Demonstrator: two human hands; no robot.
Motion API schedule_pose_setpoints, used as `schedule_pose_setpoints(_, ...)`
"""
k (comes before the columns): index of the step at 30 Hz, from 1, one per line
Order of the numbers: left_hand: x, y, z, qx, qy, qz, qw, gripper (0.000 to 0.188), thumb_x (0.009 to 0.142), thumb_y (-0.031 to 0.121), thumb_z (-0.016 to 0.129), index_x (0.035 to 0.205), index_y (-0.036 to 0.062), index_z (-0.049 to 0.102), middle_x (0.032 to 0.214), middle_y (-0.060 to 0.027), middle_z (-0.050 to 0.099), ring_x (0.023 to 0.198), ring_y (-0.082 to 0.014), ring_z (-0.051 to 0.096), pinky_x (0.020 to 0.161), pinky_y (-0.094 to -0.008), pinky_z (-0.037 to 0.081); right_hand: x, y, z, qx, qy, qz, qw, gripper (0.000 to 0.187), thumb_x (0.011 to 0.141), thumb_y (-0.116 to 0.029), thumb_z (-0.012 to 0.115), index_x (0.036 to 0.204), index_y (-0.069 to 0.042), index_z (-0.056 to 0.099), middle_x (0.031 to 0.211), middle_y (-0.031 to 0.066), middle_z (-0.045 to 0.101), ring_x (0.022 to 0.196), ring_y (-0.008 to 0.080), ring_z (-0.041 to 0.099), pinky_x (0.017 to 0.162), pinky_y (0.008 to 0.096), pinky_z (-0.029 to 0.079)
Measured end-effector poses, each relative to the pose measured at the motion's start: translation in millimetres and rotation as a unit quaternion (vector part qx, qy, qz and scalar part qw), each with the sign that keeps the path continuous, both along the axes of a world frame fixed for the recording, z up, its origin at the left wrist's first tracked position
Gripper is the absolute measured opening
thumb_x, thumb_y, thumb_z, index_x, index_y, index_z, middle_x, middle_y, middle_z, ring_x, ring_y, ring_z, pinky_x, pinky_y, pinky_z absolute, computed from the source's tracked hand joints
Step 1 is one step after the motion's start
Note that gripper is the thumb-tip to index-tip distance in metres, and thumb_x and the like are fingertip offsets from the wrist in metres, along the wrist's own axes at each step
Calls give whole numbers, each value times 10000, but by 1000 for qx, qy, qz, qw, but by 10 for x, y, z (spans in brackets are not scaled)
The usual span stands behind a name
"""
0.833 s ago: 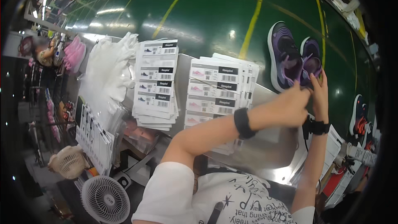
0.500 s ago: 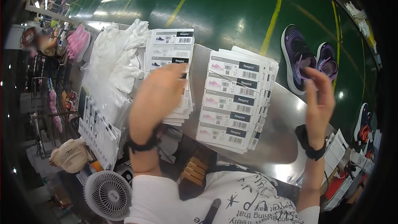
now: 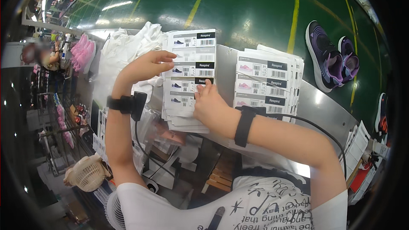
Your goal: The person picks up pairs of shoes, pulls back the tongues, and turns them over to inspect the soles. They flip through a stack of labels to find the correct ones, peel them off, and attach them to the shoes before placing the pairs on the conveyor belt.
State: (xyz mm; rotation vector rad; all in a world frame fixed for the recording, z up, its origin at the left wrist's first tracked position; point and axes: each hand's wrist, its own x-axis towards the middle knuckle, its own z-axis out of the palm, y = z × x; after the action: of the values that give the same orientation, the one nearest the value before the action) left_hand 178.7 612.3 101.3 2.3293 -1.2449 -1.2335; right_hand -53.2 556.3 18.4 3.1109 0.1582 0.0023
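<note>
A stack of label sheets (image 3: 187, 70) with dark shoes printed on it lies on the metal table. My left hand (image 3: 147, 66) hovers at its left edge, fingers stretched toward the sheet and apart, holding nothing I can see. My right hand (image 3: 213, 106) reaches across from the right, its slightly bent, parted fingertips on the lower right part of the top sheet. Beyond my right forearm lies a second stack of label sheets (image 3: 266, 72) with pink shoes printed on it; the forearm hides its lower part.
Crumpled white paper (image 3: 123, 53) lies left of the sheets, with pink shoes (image 3: 82, 53) farther left. A pair of black and purple shoes (image 3: 324, 55) stands on the green belt (image 3: 243, 8). A beige fan (image 3: 87, 172) is at lower left. A cable (image 3: 324, 134) trails from my right wristband.
My right hand has swung left from beside the purple shoes onto the dark-shoe label sheet. My left hand has drawn back left, uncovering more of that stack. The view has shifted a little.
</note>
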Motion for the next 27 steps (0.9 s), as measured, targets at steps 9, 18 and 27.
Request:
schedule_pose_setpoints(9,166,167,0,-194,397,-16,897,940,780,651,658,1371,-47,437,1292,-165,569,1181,-250,553,1009,-398,411,134,-1143,508,560,114,-165,804,304,691,49,418,880,38,657,626,163,604,557,244,605,531,345,478)
schedule_pose_setpoints(18,24,111,-96,-87,178,31,980,394,841,289,737,1021,-54,662,811,-11,656,719,-51,552,630,-211,425,171,-1140,375,636,80,-220,735,352,772,13,441,1036,18,672,759,118,663,634,184,659,600,285,525)
schedule_pose_setpoints(27,217,256,-122,-70,165,116,977,440,849,298,712,1116,-43,634,938,-38,669,837,-91,598,734,-249,473,-171,-629,721,178,-92,-119,972,346,695,-130,753,1007,-18,654,924,121,682,773,235,645,616,316,496)
